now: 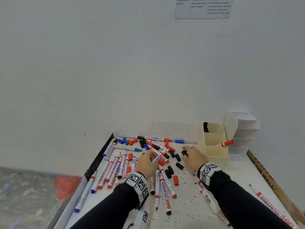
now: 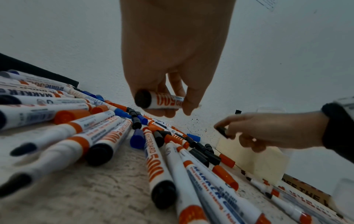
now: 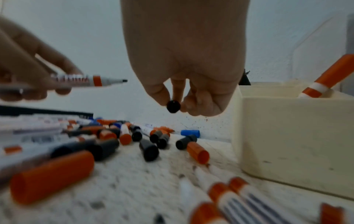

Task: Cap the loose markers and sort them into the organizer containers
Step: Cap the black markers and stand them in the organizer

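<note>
My left hand point(image 1: 146, 162) grips an uncapped white marker point(image 1: 158, 157) with a red band; its black tip points toward the right hand, and the same marker point(image 2: 162, 100) is seen end-on in the left wrist view. My right hand point(image 1: 194, 157) pinches a black cap point(image 1: 184, 152) between thumb and fingertips, a little above the table; the right wrist view shows this cap point(image 3: 173, 106) clearly. Several loose markers point(image 1: 115, 169) and red, black and blue caps point(image 1: 171, 169) lie scattered on the table. The cream organizer point(image 1: 212, 156) holds a red-capped marker point(image 1: 226, 143).
A white tiered organizer point(image 1: 242, 126) stands behind the cream one, against the wall. A black marker point(image 1: 205, 127) stands in the cream organizer's back compartment. A printed cardboard strip point(image 1: 264, 176) runs along the table's right side, and a black rim point(image 1: 100, 156) along its left edge.
</note>
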Tool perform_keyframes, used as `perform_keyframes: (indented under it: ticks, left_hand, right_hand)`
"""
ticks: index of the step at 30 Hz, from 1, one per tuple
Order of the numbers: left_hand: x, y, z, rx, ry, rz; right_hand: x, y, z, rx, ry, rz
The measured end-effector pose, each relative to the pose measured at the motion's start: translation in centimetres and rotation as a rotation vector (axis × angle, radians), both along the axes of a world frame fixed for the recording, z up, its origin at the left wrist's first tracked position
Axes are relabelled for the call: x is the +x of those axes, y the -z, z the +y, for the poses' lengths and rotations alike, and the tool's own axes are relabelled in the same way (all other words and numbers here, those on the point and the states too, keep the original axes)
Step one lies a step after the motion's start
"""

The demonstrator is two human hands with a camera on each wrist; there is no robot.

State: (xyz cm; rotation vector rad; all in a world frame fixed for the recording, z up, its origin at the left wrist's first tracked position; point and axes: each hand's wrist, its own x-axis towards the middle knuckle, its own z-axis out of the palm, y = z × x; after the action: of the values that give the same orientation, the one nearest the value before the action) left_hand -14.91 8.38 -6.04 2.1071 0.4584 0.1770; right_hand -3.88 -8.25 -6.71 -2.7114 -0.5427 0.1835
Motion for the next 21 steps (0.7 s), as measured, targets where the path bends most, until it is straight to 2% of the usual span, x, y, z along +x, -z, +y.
perform_keyframes:
  ticks: [3,7,12,15,18,21]
  left_hand:
    - [-0.2,0.1,0.0,0.031,0.016,0.001]
    - [-0.4,0.1,-0.1,0.062,0.026,-0.001]
    - [-0.9,0.1,-0.6,0.102,0.065,0.047]
    - [-1.0,0.2,-1.1,0.132,0.111,0.078]
    - [-1.0,0.1,-1.7,0.035,0.178,0.055]
    - [-1.1,-0.3,-2.3,0.004,0.228,-0.024]
  right_hand:
    - [-0.2,-1.2,0.8,0.157,-0.116,0.007]
    - [-1.3,-1.8,1.7,0.152,-0.263,0.044]
    - [-2.1,-1.6,1.3,0.211,-0.317,0.043]
    - [-2.2,-1.4,0.9,0.317,-0.295,0.055]
    - [-2.6,-1.8,0.7,0.461,-0.192,0.132]
    - [-3.2,-2.0,0.8,0.468,-0.137,0.080]
